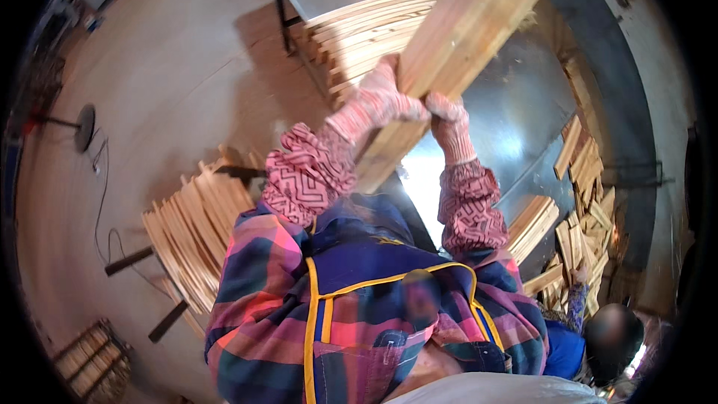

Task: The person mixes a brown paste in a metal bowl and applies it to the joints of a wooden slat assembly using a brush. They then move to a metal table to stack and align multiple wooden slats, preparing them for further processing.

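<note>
Both my hands wear pinkish-white knit gloves and grip a small bundle of long, pale wooden boards (471,26). The boards slant up and away to the right, their near end close to my apron. My left hand (381,97) closes on the left side, its thumb stretched toward the right hand. My right hand (451,121) closes around the right edge, thumb toward the left one. Fingers under the wood are hidden. Below the boards lies a shiny metal table (505,116). A row of wooden slats (374,30) lies beyond my left hand at the table's left side.
A stack of slats (198,221) rests on dark bars at left. At right are a short stack of boards (532,226) and a jumbled heap of wood pieces (587,217), where a co-worker's hand (581,275) reaches. A cable (103,187) lies on the left floor.
</note>
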### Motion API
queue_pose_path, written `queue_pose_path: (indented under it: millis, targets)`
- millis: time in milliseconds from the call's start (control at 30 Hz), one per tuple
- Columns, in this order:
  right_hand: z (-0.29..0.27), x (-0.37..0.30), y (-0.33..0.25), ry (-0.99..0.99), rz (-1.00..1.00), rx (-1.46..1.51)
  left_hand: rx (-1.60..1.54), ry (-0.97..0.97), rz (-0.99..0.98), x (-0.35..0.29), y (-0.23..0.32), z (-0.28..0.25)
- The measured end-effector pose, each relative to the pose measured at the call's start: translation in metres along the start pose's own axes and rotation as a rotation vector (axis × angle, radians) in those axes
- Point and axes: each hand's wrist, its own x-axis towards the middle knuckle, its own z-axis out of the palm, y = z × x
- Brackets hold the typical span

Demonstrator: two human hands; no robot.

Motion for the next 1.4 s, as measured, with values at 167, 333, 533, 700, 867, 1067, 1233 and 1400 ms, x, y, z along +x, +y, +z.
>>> queue_pose_path:
  millis: [167,333,533,700,867,1067,1233,1400]
  targets:
    - [0.105,-0.002,0.001,-0.286,-0.105,-0.222,0.098,0.292,0.018,-0.091,0.015,-0.133]
    - [0.066,-0.028,0.049,-0.357,0.11,-0.649,0.185,0.877,-0.407,-0.268,-0.012,-0.244]
    - [-0.015,-0.084,0.092,-0.274,0.57,-0.641,0.513,1.174,-1.002,-0.375,-0.118,-0.241]
    - [-0.019,-0.083,0.122,-0.326,0.659,-0.84,0.494,1.123,-0.953,-0.365,-0.281,-0.149]
    - [0.027,-0.085,0.127,-0.523,0.625,-0.86,0.457,0.493,-1.037,-0.321,-0.299,-0.137]
    - [0.047,-0.106,0.101,-0.545,0.631,-1.053,0.735,0.133,-0.774,-0.332,-0.269,-0.165]
    - [0.029,-0.113,0.155,-0.426,0.55,-0.97,1.091,0.341,-0.882,-0.322,-0.303,-0.195]
    - [0.033,-0.128,0.142,-0.319,0.665,-0.811,0.927,-0.215,-0.691,-0.216,-0.246,-0.175]
